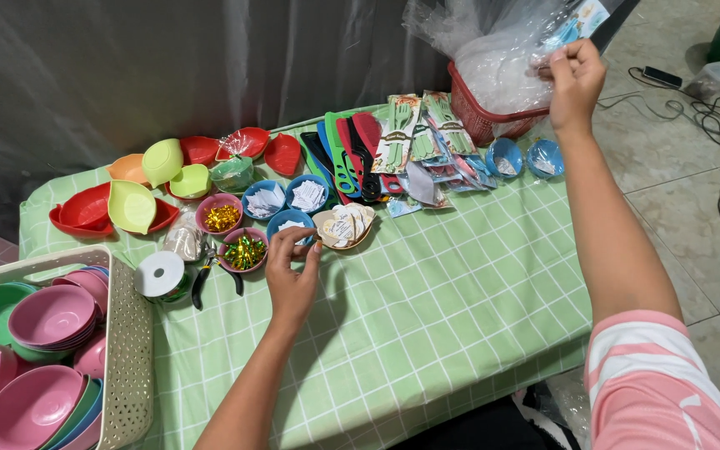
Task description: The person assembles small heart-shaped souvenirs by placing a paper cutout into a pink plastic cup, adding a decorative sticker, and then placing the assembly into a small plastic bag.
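The left hand (292, 279) pinches what looks like a paper slip at the blue bowl (288, 222), worktop (460, 283) centre. At 1 o'clock, the right hand (575, 79) pinches a clear bag (493, 42) over the red basket (481, 117).

Single head cam, yours: looks steeply down and forward over the green checked tablecloth (460, 292), close range, floor tiles (693, 150) at right edge.

Glossy plastic bowls (52, 315), crinkly clear plastic bag (493, 50).
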